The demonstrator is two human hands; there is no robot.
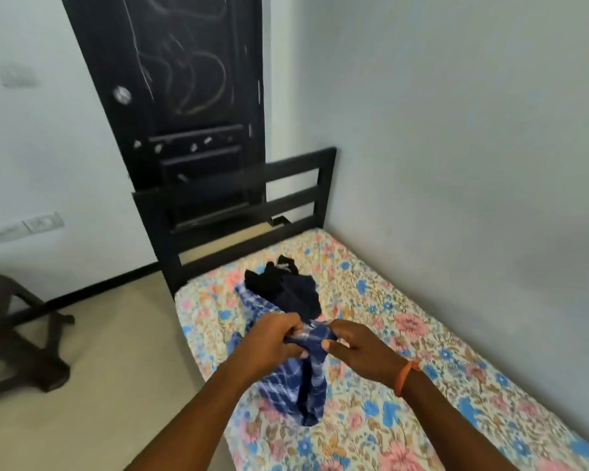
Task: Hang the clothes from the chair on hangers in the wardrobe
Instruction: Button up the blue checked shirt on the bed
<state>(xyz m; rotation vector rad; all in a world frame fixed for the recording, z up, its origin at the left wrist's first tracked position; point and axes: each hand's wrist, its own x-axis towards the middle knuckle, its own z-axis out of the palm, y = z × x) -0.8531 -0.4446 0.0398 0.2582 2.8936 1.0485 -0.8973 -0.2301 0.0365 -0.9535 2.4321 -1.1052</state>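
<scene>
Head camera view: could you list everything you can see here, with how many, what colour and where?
Checked garment: one, blue and white, gripped over the bed.
Dark clothes: a pile, black and navy, count unclear, on the bed beyond the hands.
Bed sheet: one, floral in pink, blue and cream, covering the mattress.
Bed frame: one, black, at the bed's far end.
Door: one, black with chalk scribbles, behind the frame.
Chair: one, dark brown, left edge, on the floor.
Wall switches: pale, on the left wall, blurred.
Wrist band: one, orange, on the right wrist.
Left hand: grips the garment.
Right hand: grips the garment.
</scene>
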